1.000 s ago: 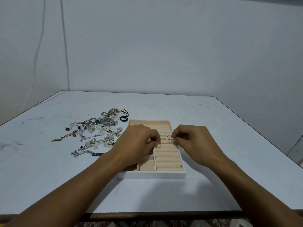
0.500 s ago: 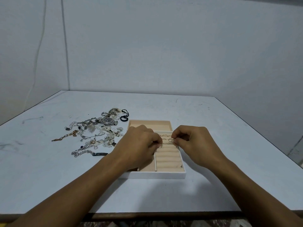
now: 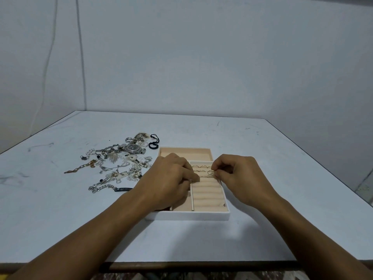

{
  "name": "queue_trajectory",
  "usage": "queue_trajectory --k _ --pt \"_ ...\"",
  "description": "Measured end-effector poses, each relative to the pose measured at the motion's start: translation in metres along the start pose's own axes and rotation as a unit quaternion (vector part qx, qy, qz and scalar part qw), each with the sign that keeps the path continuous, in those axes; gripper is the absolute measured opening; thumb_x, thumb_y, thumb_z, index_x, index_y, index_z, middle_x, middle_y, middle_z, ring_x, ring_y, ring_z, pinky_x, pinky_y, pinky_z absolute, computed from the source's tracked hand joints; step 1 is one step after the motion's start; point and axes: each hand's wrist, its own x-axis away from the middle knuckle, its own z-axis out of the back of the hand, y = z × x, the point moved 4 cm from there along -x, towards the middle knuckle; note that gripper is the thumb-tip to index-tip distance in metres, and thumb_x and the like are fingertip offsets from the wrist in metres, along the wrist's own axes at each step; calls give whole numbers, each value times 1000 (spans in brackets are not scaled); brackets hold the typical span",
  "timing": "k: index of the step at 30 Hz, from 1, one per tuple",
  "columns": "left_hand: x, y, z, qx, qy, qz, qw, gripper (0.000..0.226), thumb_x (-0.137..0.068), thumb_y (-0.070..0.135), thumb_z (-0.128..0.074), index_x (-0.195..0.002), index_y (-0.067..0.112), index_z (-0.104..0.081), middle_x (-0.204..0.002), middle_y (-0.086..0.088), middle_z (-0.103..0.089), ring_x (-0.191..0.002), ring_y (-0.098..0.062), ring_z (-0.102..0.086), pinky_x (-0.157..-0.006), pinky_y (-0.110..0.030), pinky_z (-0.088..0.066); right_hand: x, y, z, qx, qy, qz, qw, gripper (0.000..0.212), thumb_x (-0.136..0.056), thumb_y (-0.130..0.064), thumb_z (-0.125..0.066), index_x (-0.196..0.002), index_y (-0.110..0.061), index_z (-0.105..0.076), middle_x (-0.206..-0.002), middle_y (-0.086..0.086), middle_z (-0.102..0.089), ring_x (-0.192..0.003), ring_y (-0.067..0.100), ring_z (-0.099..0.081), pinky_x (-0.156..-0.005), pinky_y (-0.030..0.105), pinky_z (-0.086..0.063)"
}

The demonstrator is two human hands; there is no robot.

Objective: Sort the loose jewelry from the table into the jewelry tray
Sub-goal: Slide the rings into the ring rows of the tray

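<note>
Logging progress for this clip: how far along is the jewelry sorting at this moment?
Early. Done: a few thin rings sit in the far rows of the jewelry tray. In hand: the right hand pinches another ring over those rows, the left hand beside it. Left: the loose pile, watch included, lies on the table.

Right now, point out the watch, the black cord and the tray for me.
watch (image 3: 134,148), head view, on its dark dial.
black cord (image 3: 151,147), head view, on its lower loop.
tray (image 3: 187,216), head view, on its white front wall.
</note>
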Motion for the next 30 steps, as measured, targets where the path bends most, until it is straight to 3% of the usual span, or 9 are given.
queue_trajectory --k 4,10,13,16,19,23,30 --pt "1 2 -1 1 -9 3 1000 35 -81 22 -49 -102 31 -75 -96 9 -66 -95 -19 -55 -80 -35 -45 0 0 -1 7 1 0 1000 16 -88 -10 -65 -87 -23 -72 -87 -9 -71 -81 4 -65 -74 17 -54" --pt "0 -2 -2 12 -24 4 1000 26 -89 20 -61 -109 33 -73 -102 7 -60 -100 -15 -49 -78 -22 -31 1 -2 -1 9 0 4 1000 15 -88 -9 -65 -85 -22 -72 -85 -8 -71 -79 4 -65 -72 15 -52" --pt "1 -1 -3 16 -27 7 999 30 -89 16 -58 -110 32 -72 -103 7 -60 -102 -14 -48 -80 -21 -32 1 -4 -2 13 -2 11 1000 16 -88 -8 -65 -86 -22 -73 -82 -10 -69 -77 2 -64 -69 12 -51" --pt "2 -5 -2 45 -33 28 998 37 -88 12 -52 -115 30 -70 -109 8 -61 -108 -12 -47 -85 -21 -35 1 -6 -4 15 -4 17 1000 16 -88 -7 -64 -87 -20 -73 -81 -9 -70 -76 5 -64 -73 23 -54" --pt "4 -10 3 67 -14 47 997 38 -85 24 -46 -114 30 -70 -108 9 -64 -107 -11 -50 -89 -28 -42 2 -8 -7 20 -8 20 1000 16 -88 -8 -63 -87 -21 -73 -80 -9 -69 -73 7 -65 -73 29 -56" --pt "7 -13 8 65 -1 53 996 36 -84 32 -47 -110 29 -71 -105 10 -65 -104 -12 -54 -89 -34 -46 4 -12 -13 28 -11 32 999 18 -89 -9 -61 -84 -23 -70 -68 -12 -64 -52 9 -61 -63 36 -57" --pt "12 -16 9 69 -2 60 996 34 -82 30 -46 -104 30 -72 -104 11 -66 -103 -11 -55 -89 -35 -47 5 -17 -20 65 -29 41 997 16 -90 -13 -60 -86 -25 -71 -71 -11 -65 -49 6 -56 -57 35 -56"
